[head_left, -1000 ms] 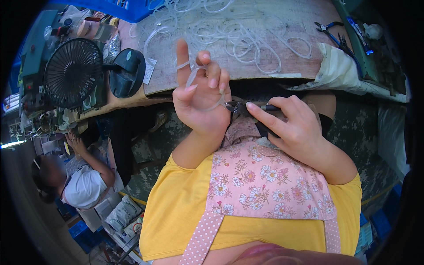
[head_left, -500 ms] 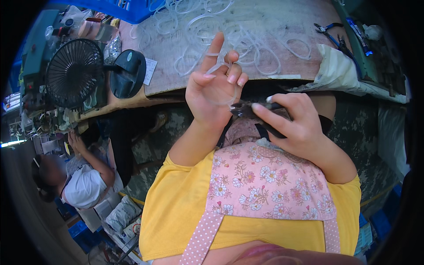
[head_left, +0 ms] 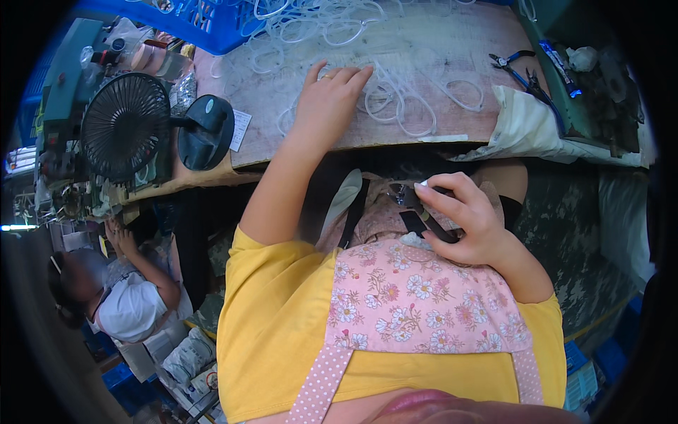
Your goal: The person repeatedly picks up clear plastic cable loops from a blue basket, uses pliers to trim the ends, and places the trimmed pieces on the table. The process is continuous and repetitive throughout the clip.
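Clear, thin tubing loops [head_left: 401, 113] lie tangled across the worn tabletop [head_left: 452, 56], around my left hand [head_left: 330, 99], whose fingers spread loosely; I can't tell whether they grip any. My right hand [head_left: 470, 220] curls around dark-handled pliers [head_left: 412, 201] with a metal head, above my lap [head_left: 374, 220].

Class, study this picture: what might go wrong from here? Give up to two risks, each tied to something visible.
1. The clear loops overlap on the table, so the left hand, close to them, could snag or tangle several.
2. The right hand holds a pliers-like tool over the lap; if it slipped, it might catch the floral apron.
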### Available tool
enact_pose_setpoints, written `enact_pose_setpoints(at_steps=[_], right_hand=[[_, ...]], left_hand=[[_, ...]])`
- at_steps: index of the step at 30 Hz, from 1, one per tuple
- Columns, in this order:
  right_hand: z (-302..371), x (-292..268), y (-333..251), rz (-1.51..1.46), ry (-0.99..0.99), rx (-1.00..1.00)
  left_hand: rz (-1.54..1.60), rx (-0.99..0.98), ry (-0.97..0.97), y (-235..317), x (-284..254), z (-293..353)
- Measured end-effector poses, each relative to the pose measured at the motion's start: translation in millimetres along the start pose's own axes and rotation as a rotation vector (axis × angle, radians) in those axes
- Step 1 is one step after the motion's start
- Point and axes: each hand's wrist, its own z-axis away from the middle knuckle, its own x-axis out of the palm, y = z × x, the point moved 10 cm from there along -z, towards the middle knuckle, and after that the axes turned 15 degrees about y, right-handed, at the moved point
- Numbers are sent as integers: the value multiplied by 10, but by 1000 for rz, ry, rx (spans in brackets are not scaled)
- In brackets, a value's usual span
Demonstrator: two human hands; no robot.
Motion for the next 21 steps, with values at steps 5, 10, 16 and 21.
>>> enact_pose_setpoints(at_steps=[5,10,16,21], right_hand=[[87,-157,105,-49,53,91],[192,-88,484,-347,74,474],[73,128,489,-471,23,593],[-116,103,101,206,-78,125]], left_hand=[[-1,134,98,-40,21,-85],[221,16,410,-58,-447,-67],[1662,-944,456,-195,-199,349],[2112,-1149,515,60,-262,461]])
